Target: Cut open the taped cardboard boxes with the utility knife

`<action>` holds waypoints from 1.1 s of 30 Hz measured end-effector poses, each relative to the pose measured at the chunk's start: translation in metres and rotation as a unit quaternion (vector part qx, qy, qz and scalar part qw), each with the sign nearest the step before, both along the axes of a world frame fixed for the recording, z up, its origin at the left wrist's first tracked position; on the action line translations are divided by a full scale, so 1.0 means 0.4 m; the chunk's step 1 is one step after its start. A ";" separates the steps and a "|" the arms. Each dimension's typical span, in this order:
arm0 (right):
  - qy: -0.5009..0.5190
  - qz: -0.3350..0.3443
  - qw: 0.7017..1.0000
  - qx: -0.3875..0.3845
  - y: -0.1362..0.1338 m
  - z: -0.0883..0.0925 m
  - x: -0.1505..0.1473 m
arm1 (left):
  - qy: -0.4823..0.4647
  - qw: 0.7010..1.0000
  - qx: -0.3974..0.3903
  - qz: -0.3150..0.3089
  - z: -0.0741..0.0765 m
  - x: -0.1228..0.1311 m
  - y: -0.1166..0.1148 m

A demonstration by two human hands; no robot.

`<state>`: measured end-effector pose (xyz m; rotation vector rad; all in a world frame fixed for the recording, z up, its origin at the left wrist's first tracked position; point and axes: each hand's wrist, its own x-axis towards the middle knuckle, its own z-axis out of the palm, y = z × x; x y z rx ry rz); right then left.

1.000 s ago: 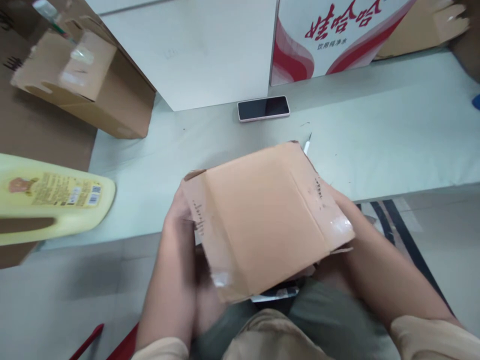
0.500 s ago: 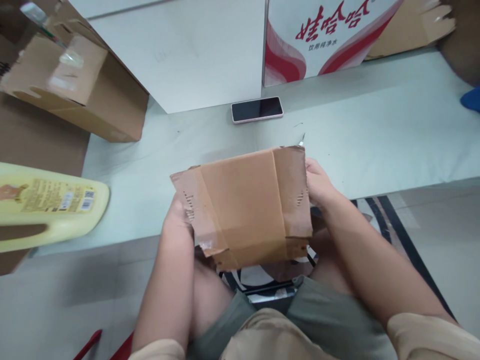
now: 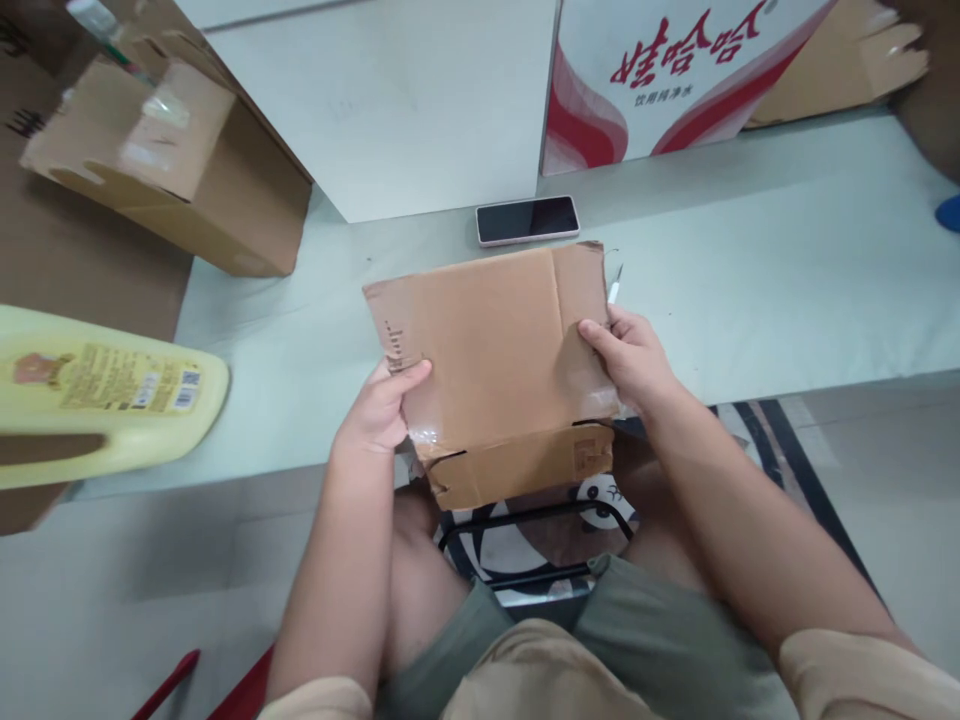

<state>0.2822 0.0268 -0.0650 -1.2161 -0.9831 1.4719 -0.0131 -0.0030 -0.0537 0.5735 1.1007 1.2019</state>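
In the head view, a piece of brown cardboard [image 3: 495, 340] with creased side flaps is held over the near edge of the table. My left hand [image 3: 382, 405] grips its left edge, thumb on the upper face and fingers hidden beneath. On the right edge, my right hand [image 3: 630, 355] pinches it the same way, thumb on top. The lower flap [image 3: 525, 465] hangs bent down toward my lap, with a dark slit near each end. Just past my right hand, a thin white pointed tool [image 3: 615, 285] shows; whether I touch it I cannot tell.
A phone [image 3: 527, 220] lies on the pale green tabletop [image 3: 780, 280], in front of a white box [image 3: 405, 110]. Beside that stands a red-and-white printed carton [image 3: 660, 90]. At left are a brown cardboard box [image 3: 240, 190] and a yellow jug [image 3: 202, 400].
The cardboard has tipped and moved up and away from me, closer to the phone. Both thumbs now show on its upper face, and the lower flap is more visible.
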 end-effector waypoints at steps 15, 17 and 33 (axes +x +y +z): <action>0.005 0.115 0.993 0.000 -0.075 0.030 -0.040 | -0.070 0.973 0.078 0.204 0.023 0.012 0.061; -0.010 0.041 0.999 -0.008 -0.078 0.044 -0.031 | -0.095 0.974 0.076 0.194 0.035 0.029 0.061; -0.318 -0.433 0.841 0.072 -0.054 0.185 0.523 | -0.142 0.974 -0.022 0.175 0.070 0.047 0.077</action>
